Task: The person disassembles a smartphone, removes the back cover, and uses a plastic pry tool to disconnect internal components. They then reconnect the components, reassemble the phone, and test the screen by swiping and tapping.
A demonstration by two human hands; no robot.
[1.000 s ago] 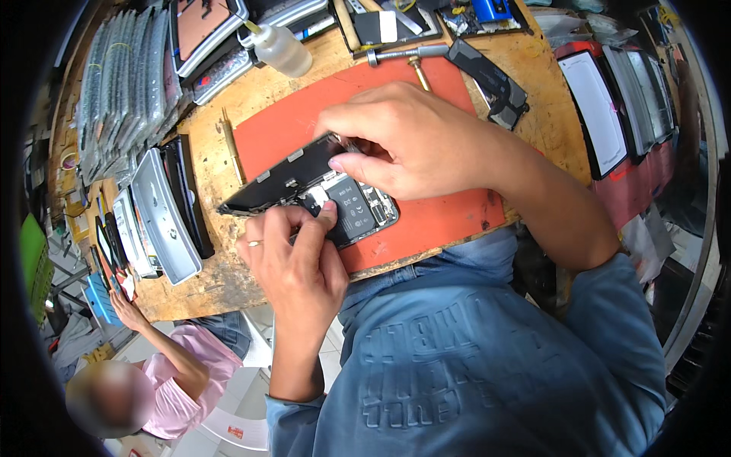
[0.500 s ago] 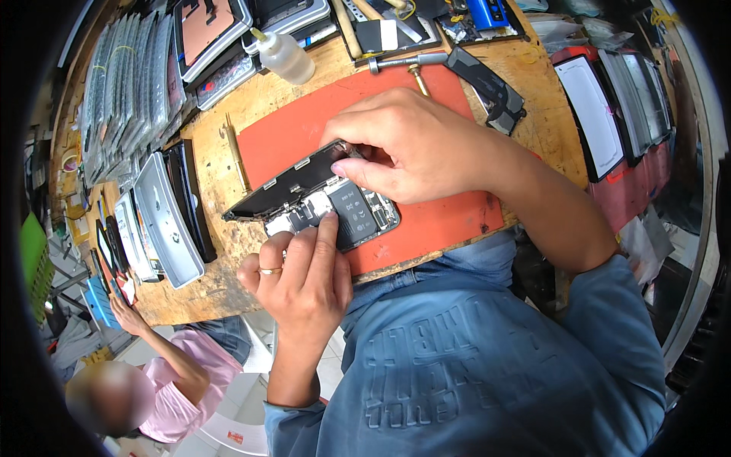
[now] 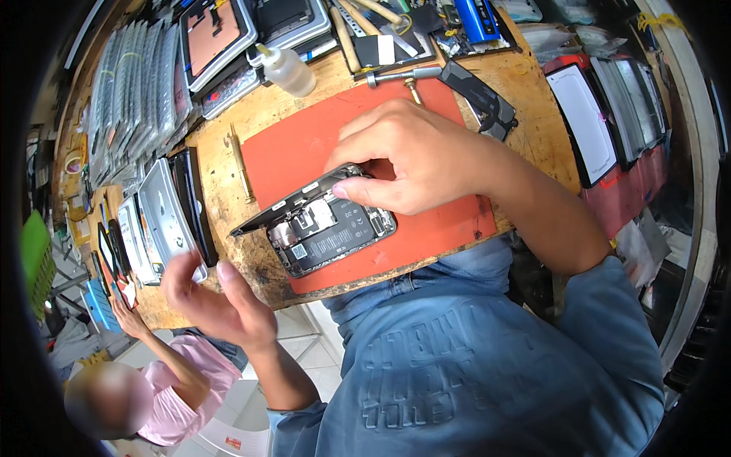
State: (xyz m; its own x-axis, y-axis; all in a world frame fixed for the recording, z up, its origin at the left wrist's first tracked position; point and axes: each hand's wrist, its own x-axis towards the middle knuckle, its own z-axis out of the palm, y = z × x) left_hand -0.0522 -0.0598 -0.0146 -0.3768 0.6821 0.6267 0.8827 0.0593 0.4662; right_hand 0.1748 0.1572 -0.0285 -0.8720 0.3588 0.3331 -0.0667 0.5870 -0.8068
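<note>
Your left hand (image 3: 232, 314) is moving lower left in frame, grip wide; right hand (image 3: 411, 156) is pinching the opened phone's (image 3: 339, 234) tilted black screen (image 3: 295, 196).

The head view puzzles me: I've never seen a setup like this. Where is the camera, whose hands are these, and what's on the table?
There is no robot here, just a person working bare-handed. The camera is worn on their head and looks down; its wide fisheye lens bends straight edges near the rim.

On the wooden bench lies an orange mat, and on that an opened phone with its insides showing. The right hand holds the phone's tilted dark panel by one end. The left hand, blurred, is open and off the phone.

Around the mat are a slim gold-coloured tool and a clear bottle. The hand at lower left belongs to someone else, dressed in pink.
</note>
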